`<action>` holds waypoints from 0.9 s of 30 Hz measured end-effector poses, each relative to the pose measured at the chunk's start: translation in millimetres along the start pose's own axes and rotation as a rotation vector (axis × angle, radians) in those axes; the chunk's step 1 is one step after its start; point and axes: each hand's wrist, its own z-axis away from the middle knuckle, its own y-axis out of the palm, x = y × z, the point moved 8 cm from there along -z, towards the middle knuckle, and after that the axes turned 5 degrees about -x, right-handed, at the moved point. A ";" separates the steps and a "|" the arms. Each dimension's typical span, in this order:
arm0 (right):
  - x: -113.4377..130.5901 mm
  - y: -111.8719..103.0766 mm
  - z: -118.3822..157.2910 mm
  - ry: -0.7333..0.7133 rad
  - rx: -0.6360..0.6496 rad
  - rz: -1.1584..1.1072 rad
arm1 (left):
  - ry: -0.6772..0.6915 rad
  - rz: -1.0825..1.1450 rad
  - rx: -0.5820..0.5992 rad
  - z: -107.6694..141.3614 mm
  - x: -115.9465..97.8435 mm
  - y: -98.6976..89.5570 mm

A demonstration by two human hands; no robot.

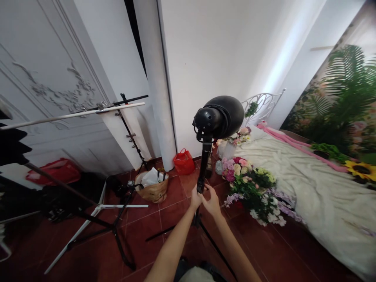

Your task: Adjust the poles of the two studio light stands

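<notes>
Bare forearms [172,252], both hands [210,201] in a grip on the slim pole [205,164] beneath a matte, bulbous lamp [228,113]

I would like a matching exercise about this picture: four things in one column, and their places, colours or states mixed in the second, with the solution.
1. Light stand
2. Woven basket
3. Sunflower
4. Pink toy

A. Yellow petals, dark centre
B. Stretched out on the bed
C. Held with the left hand and right hand
D. On the floor, with something white inside

Right pairs: 1-C, 2-D, 3-A, 4-B
</notes>
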 end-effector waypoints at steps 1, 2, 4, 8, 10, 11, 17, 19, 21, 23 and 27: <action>-3.1 -1.5 3.7 -0.007 -0.008 0.015 | 0.025 -0.022 0.011 -1.3 2.3 -0.4; -5.7 -1.8 6.6 -0.012 -0.014 0.024 | 0.049 -0.042 0.027 -2.6 4.6 -0.4; -9.6 0.4 10.3 -0.009 -0.024 0.027 | 0.078 -0.074 0.047 -5.2 9.6 -0.8; -11.5 3.1 14.1 0.012 -0.073 0.017 | 0.063 -0.112 0.048 -8.6 18.3 -2.2; -12.5 0.9 18.3 0.022 -0.113 0.022 | 0.048 -0.123 0.040 -8.9 20.9 -2.9; -14.1 0.1 21.1 0.030 -0.127 0.024 | 0.042 -0.128 0.040 -8.8 22.3 -2.9; -32.6 13.4 30.8 0.058 -0.067 0.017 | 0.021 -0.086 0.033 -8.4 32.0 -2.8; -39.0 17.7 27.9 0.070 -0.044 0.025 | 0.020 -0.075 0.044 -8.8 33.9 -1.8; -43.9 19.4 22.8 0.073 -0.016 0.053 | 0.025 -0.079 0.045 -9.2 33.5 -1.7; -47.6 18.5 16.7 0.062 0.018 0.100 | 0.031 -0.098 0.031 -9.3 31.3 -2.7; -55.4 13.8 4.0 0.039 0.066 0.155 | 0.028 -0.123 -0.006 -8.7 25.5 -4.0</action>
